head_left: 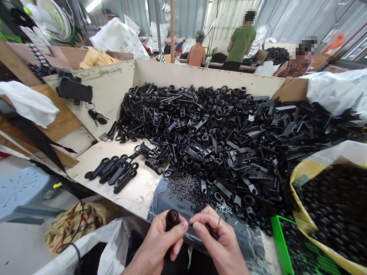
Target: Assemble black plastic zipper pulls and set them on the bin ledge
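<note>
My left hand is closed around a black plastic part with a ring end; the ring shows above the fingers, and the palm hides most of the rest. Close beside it, my right hand pinches thumb and forefinger together near the left thumb tip. What sits in that pinch is too small to name, and something dark shows among its curled fingers. Beyond the hands lie small metal pins and tiny black pieces on a dark plastic sheet.
A big heap of black plastic parts fills the walled bench. Several finished-looking black levers lie in a row at left. Right stand a green tray and a yellow-edged sack. Keys hang left; several people work behind.
</note>
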Tool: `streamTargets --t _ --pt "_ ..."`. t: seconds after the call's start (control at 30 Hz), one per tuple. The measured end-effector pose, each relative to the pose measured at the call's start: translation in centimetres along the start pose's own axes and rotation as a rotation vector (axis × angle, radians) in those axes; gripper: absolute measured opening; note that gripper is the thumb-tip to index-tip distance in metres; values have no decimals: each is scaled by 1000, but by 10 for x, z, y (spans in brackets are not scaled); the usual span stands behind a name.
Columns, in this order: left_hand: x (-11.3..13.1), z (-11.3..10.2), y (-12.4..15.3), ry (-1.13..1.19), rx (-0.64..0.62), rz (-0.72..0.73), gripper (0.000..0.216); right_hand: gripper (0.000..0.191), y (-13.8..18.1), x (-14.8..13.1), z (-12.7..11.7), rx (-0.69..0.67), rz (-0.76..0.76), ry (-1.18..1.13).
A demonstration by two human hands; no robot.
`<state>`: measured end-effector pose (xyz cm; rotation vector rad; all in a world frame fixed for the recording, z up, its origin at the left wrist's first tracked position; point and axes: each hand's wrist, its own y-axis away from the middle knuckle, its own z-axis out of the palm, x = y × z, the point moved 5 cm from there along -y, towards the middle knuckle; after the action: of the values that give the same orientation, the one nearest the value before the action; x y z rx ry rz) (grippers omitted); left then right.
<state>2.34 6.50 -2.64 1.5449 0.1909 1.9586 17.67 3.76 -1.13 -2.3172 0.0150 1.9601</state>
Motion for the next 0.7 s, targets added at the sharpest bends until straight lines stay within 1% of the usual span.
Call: streamTargets --t 0.13,0.27,0.4,0.5,0.57,0.63,0.7 --pt "-4 0 0 30 -22 -2 41 25 -2 -6 1 22 -45 10" --pt "-5 -1 1 44 -7 -8 41 24 -2 -10 3 12 -71 38" --pt "-8 2 3 101 -11 -58 43 22 1 -8 4 27 -61 38" --pt "-11 10 5 215 -40 -141 39 19 5 -4 2 110 -18 -1" --pt "-14 16 6 321 -43 -190 38 18 9 -4 0 149 -34 18" --pt "-19 21 6 451 -21 -252 41 15 12 -7 -2 137 -113 71" --pt "-29 25 5 593 -8 -346 43 11 15 -10 -5 119 -203 128"
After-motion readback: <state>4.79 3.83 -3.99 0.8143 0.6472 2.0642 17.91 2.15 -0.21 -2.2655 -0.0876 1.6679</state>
